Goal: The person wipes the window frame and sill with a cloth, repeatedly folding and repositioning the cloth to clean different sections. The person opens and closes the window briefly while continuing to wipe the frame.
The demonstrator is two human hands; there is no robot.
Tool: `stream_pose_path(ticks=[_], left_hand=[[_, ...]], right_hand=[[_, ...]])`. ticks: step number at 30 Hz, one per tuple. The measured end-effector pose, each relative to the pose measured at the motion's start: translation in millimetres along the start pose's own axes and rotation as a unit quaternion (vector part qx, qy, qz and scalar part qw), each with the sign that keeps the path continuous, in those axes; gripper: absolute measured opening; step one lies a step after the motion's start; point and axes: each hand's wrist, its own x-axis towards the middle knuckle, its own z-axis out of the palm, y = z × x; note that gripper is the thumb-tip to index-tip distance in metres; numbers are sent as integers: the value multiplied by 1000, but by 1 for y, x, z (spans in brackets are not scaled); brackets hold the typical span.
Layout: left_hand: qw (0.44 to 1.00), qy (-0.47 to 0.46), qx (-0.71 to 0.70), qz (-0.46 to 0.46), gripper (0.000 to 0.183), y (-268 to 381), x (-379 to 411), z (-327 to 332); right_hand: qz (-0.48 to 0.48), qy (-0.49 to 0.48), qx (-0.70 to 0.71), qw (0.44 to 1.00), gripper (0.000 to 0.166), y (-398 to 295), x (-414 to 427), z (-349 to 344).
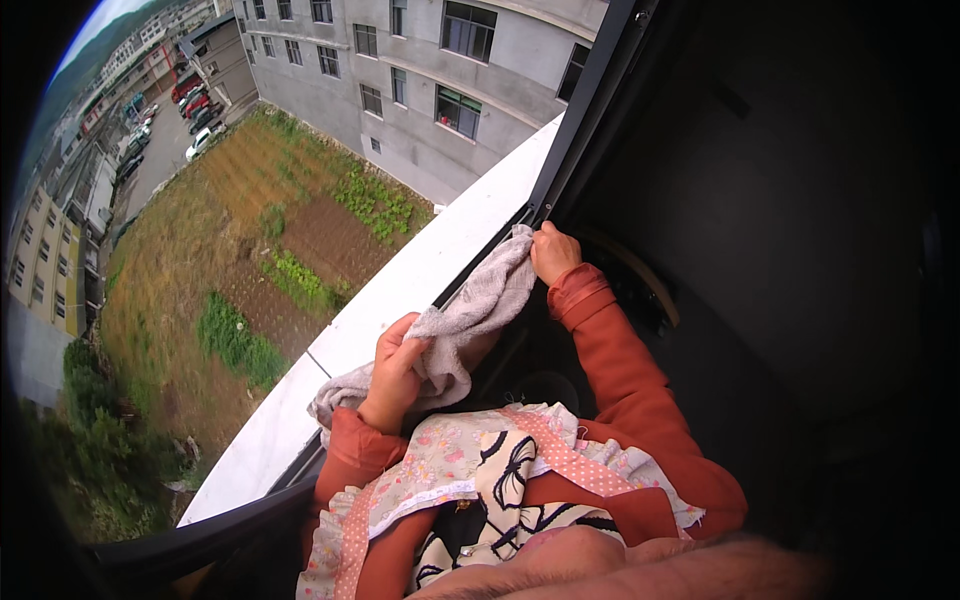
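A greyish-pink terry cloth lies bunched along the dark window track, stretched between my two hands. My left hand pinches its middle between thumb and fingers, and the loose end trails below that wrist over the sill edge. At the far end of the cloth, my right hand grips it close to the corner of the dark metal window frame. Its fingertips are partly hidden from me. Just outside the track runs a white stone sill with a joint line across it.
Beyond the sill is a drop to a garden plot. A grey concrete building stands opposite, with parked cars farther off. Another dark frame bar crosses at lower left. The room at right is very dark; a curved brown edge shows there.
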Motion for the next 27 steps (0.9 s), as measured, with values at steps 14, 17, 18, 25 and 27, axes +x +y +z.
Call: stream_pose_path(ticks=[14, 17, 18, 25, 27], left_hand=[[1000, 29, 2, 3, 25, 1, 1, 12], [1000, 28, -1, 4, 25, -2, 3, 7], [1000, 21, 4, 6, 25, -4, 3, 2], [1000, 11, -1, 20, 24, -4, 1, 1], [999, 0, -4, 37, 24, -2, 0, -1]], right_hand=[[-79, -14, 152, 985, 13, -82, -52, -31], [-126, -64, 205, 969, 13, -109, -65, -36], [-123, -69, 219, 966, 11, -116, -70, -36], [-48, -8, 323, 945, 4, -115, -66, -42], [-53, 69, 289, 953, 5, -109, -38, -63]])
